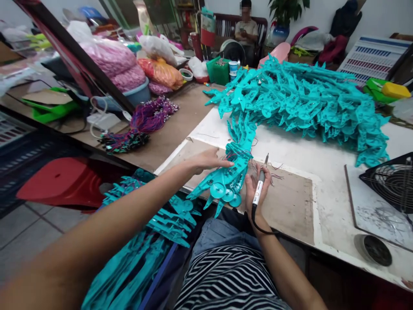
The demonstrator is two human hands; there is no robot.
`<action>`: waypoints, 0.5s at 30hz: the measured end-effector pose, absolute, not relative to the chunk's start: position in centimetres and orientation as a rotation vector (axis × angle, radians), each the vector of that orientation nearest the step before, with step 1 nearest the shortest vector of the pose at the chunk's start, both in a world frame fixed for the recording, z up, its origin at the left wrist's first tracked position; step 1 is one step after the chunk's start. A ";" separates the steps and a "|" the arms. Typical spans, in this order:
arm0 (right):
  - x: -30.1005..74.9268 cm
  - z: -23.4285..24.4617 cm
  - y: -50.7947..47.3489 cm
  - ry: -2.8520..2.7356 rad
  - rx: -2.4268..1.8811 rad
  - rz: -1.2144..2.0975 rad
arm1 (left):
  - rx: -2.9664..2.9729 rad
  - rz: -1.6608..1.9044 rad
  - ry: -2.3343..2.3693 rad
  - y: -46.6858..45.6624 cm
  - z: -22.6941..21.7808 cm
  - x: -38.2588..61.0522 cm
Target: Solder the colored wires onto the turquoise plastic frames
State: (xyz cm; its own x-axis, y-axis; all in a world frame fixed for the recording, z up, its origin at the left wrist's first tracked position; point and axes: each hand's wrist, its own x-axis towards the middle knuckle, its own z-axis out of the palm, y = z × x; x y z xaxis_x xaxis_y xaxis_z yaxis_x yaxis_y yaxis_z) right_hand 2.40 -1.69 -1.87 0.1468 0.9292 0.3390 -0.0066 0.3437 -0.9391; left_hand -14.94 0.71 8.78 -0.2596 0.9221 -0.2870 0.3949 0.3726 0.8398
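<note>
A stack of teal plastic parts [240,172] with round discs and pointed ends lies across the front edge of the table, thin dark wires trailing from its middle. From the left, my left hand [211,160] reaches to the stack, its thumb and a finger stretched out and apart and a fingertip at the parts. My right hand [263,189] is closed around a soldering iron [259,191], its metal tip pointing up and away from me. The thumb side of that hand is close against the stack. A black cord runs from the iron's lower end over my wrist.
A large heap of teal parts [300,99] covers the back right. Bundled purple wires [153,116] lie at the left. A small fan [393,181] and a round tin [376,250] stand at the right. More teal parts [129,267] fill a container beside my legs. Another person [247,32] sits far back.
</note>
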 end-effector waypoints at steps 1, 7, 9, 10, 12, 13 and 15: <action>1.7 -1.8 -1.6 -1.222 -0.972 0.877 | 1.019 0.723 1.665 0.7 8.8 -14.9; 1.7 -1.7 -1.3 -1.295 -1.001 0.754 | 0.605 0.735 1.232 0.0 7.0 -10.6; 3.3 -1.2 -1.9 -1.364 -0.982 0.698 | 0.568 0.798 1.159 -1.1 6.3 -9.1; 4.1 -0.8 -2.4 -1.378 -0.958 0.702 | 0.575 0.808 1.127 -1.7 6.0 -8.5; 5.5 0.3 -3.6 -1.396 -0.891 0.734 | 0.642 0.844 1.083 -3.4 5.6 -7.7; 6.0 0.9 -4.3 -1.429 -0.847 0.713 | 0.697 0.888 1.061 -4.3 5.5 -7.5; 6.5 2.5 -5.9 -1.473 -0.750 0.699 | 0.780 1.012 1.023 -6.7 5.7 -7.5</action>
